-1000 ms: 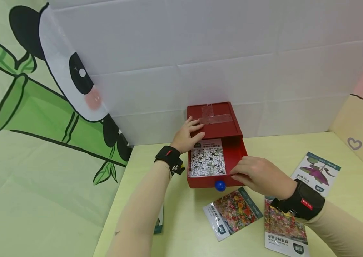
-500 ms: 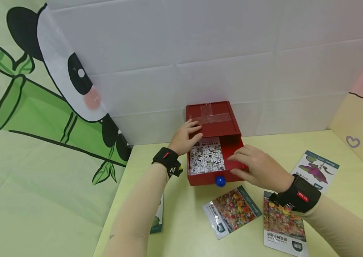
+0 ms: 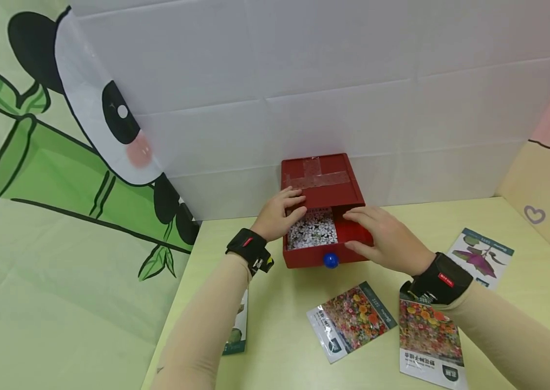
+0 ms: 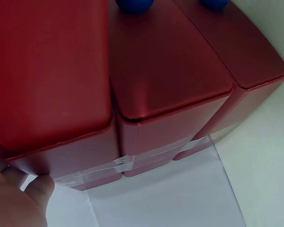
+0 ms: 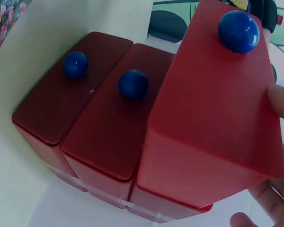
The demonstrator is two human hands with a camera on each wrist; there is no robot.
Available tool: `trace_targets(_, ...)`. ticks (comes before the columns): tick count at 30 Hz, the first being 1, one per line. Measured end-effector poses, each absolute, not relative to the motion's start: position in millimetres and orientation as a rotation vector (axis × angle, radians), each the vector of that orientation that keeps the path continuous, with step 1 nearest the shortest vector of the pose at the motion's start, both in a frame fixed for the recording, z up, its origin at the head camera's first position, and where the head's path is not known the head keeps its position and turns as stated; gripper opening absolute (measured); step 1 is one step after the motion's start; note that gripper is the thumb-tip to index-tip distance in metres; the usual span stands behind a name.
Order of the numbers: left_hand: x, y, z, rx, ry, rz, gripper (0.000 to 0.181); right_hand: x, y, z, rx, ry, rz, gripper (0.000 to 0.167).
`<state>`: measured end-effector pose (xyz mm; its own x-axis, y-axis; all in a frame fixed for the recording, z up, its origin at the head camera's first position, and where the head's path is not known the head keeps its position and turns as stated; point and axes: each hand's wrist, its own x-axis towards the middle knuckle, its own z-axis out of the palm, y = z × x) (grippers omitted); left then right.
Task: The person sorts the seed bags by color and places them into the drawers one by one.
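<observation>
Touching the protruding top drawer (image 3: 306, 258), the right hand (image 3: 389, 241) has fingers loosely extended; apart from it, the left hand (image 3: 279, 215) rests relaxed at the left edge of the red cabinet (image 3: 327, 192); a white-flowered packet (image 3: 313, 229) lies inside the drawer.

Between right hand (image 3: 387, 241) and left hand (image 3: 277, 215): drawer (image 3: 304, 259), smooth, plastic-looking, satin sheen. Knob (image 5: 239, 31) near the right thumb: glossy, sharp highlight. Just beyond left hand, on cabinet (image 3: 328, 196): tape (image 3: 311, 168), transparent, shiny, wrinkled. Nearer the person than both hands: flower packet (image 3: 357, 322), slick, glossy. Tabletop (image 3: 275, 325) below hands: smooth, fairly matt. Backdrop (image 3: 328, 81) beyond hands: creased, matt, cloth-like.
</observation>
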<state>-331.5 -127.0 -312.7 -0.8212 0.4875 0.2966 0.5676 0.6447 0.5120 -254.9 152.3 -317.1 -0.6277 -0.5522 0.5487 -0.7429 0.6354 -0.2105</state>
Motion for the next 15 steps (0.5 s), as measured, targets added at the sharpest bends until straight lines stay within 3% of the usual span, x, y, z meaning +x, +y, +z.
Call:
trace_targets(11,-332.0,-121.6,-307.5,-0.875,-2.814,-0.820,0.053,-282.9,163.5,-318.7,1.037,-2.528,0.610,0.070)
trace_targets(15,-334.1,-118.5,-307.1,-0.865,-2.821,-0.810,0.053,-289.4,168.7,-322.4,1.079,-2.508,0.602,0.065)
